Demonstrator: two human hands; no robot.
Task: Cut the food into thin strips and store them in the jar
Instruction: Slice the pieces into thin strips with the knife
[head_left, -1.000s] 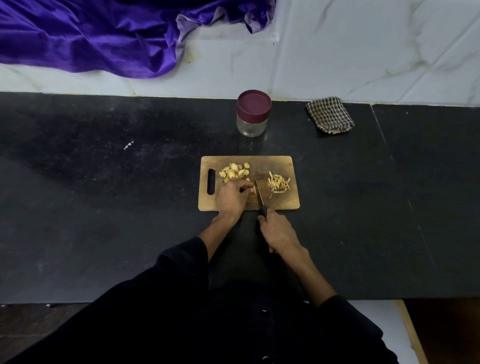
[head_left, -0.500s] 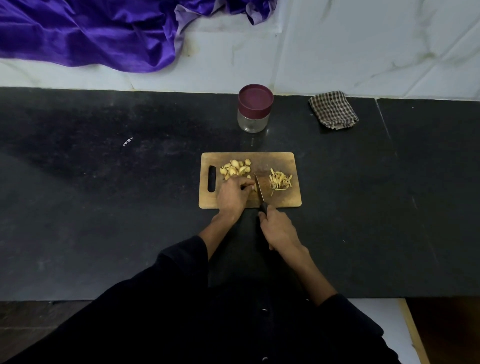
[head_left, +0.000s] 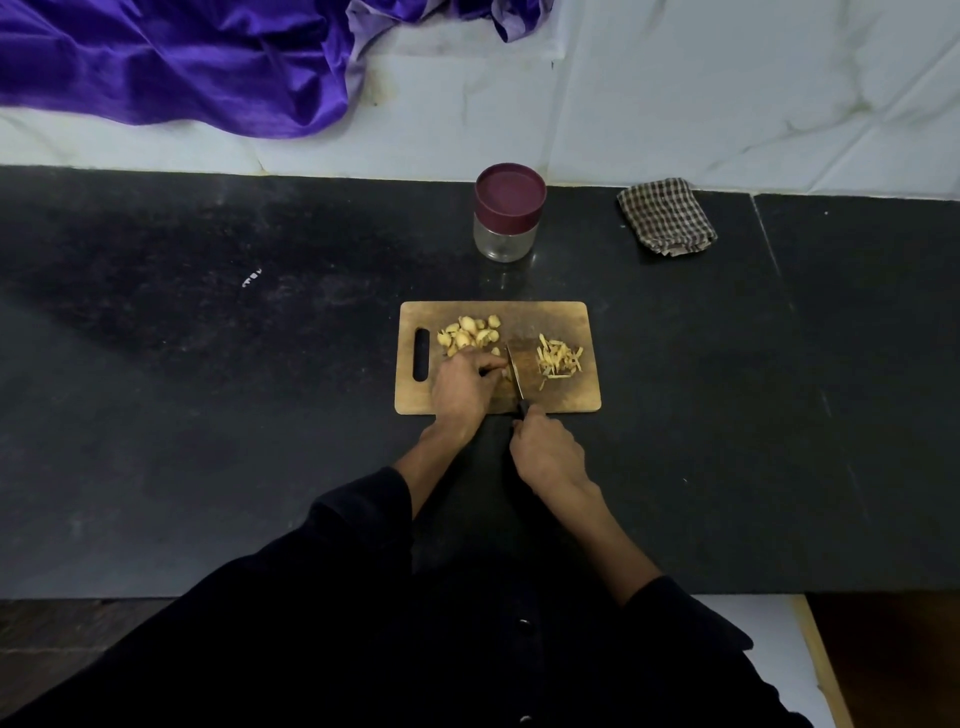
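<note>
Two food piles (head_left: 470, 335) flanking knife (head_left: 515, 371)

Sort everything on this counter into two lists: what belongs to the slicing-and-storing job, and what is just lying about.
In use: cutting board, knife, uncut pieces, cut strips, lidded jar, left hand, right hand.

Lying about: checked cloth, purple fabric.
</note>
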